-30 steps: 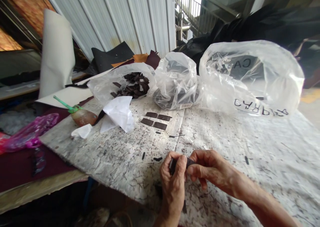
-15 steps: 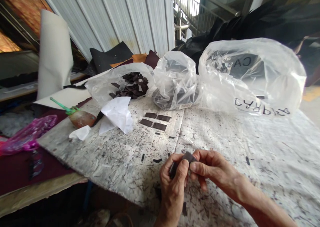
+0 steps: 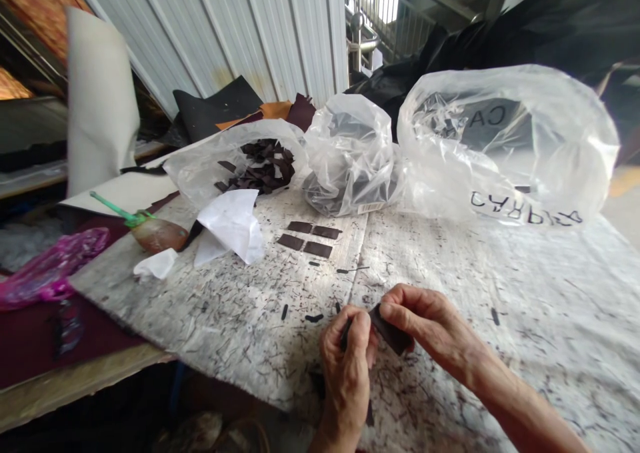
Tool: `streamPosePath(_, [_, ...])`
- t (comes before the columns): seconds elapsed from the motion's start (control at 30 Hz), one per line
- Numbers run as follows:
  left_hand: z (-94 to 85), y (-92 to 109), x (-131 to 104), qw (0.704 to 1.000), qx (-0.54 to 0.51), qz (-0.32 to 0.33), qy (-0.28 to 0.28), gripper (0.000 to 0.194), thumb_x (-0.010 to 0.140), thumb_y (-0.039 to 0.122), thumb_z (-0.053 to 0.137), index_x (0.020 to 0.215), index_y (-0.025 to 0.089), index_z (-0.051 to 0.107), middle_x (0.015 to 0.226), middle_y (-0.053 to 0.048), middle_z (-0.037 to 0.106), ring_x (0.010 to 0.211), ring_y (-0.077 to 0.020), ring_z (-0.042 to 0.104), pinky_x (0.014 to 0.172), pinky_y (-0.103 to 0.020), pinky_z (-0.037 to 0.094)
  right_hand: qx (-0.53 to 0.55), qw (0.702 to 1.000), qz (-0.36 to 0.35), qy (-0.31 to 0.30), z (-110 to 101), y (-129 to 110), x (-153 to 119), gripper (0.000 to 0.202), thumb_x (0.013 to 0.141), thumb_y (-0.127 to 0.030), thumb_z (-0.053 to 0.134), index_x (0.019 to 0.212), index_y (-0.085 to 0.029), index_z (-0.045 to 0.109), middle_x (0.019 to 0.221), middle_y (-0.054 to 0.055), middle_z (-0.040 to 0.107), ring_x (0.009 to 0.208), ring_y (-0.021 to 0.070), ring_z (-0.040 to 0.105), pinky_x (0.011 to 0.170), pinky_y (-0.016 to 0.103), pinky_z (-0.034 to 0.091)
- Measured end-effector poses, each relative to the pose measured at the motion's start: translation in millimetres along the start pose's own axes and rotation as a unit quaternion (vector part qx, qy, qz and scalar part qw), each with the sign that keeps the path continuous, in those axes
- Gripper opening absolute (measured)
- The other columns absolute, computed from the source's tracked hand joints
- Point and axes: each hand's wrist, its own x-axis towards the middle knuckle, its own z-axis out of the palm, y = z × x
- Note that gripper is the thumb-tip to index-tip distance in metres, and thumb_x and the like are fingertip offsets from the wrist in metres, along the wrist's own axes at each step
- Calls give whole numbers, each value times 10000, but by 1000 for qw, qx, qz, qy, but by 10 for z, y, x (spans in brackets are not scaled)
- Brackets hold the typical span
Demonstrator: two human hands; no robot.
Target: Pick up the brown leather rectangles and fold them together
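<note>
My right hand point(image 3: 427, 323) pinches one end of a thin, dark brown leather-like piece point(image 3: 393, 333), roughly rectangular, which slants down toward me. Just to its left, my left hand point(image 3: 346, 366) is closed around more dark pieces point(image 3: 345, 334), mostly hidden by its fingers. The left fingertips are beside the corner of the right hand's piece; whether they touch it I cannot tell. Farther up the table, several similar dark rectangles point(image 3: 319, 248) lie flat in two short rows.
Behind the rows are a plastic bag of dark scraps point(image 3: 267, 166), a bunched clear bag point(image 3: 350, 163) and a large clear bag point(image 3: 540, 146) with lettering. White paper point(image 3: 230, 226) and a rounded brown pot with a green stick point(image 3: 160, 234) are at left. Dark slivers litter the stained table cover point(image 3: 240, 326).
The dark piece at the left thumb has moved right and tilted down, now in my right hand's pinch. My right hand has risen slightly; the left stays nearly in place.
</note>
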Motion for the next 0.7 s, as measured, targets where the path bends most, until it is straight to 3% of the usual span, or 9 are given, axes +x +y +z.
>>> streamPosePath(0.17, [-1,-45,7,999,34,11,13,366,840,472,523,619,186,466,460,67,308,439,-80,290,436,-206,269,-21,1000,5,0,-50,-12,1,470,751,-600,626,651,-144,569,503,-24,510,441,79,429,438,208,331])
streamPosePath(0.3, [17,-55,18,999,-19,-10,41,372,820,507,546,640,189,479,458,78,283,424,-76,279,419,-190,266,-62,998,18,25,-68,-72,-85,528,812,-644,498,778,-137,642,499,-8,552,412,107,500,454,235,362])
streamPosePath(0.43, [21,-53,22,996,-55,-27,66,376,799,500,584,630,192,450,460,81,288,422,-78,290,430,-191,299,-37,998,48,-11,-44,-48,-191,524,797,-643,517,738,-138,642,644,46,668,403,101,534,446,234,389])
streamPosePath(0.6, [-11,-70,23,1000,-1,10,26,432,847,557,467,623,188,468,458,61,335,429,-89,316,438,-216,283,-28,998,55,-4,-1,12,-225,461,757,-602,608,670,-151,566,614,13,649,362,65,490,385,196,331])
streamPosePath(0.7, [-11,-55,14,1000,24,2,18,388,813,548,527,672,187,513,463,63,340,429,-93,314,430,-223,273,-26,998,51,-6,10,16,-229,467,766,-607,594,661,-155,541,596,6,633,355,60,478,383,195,325])
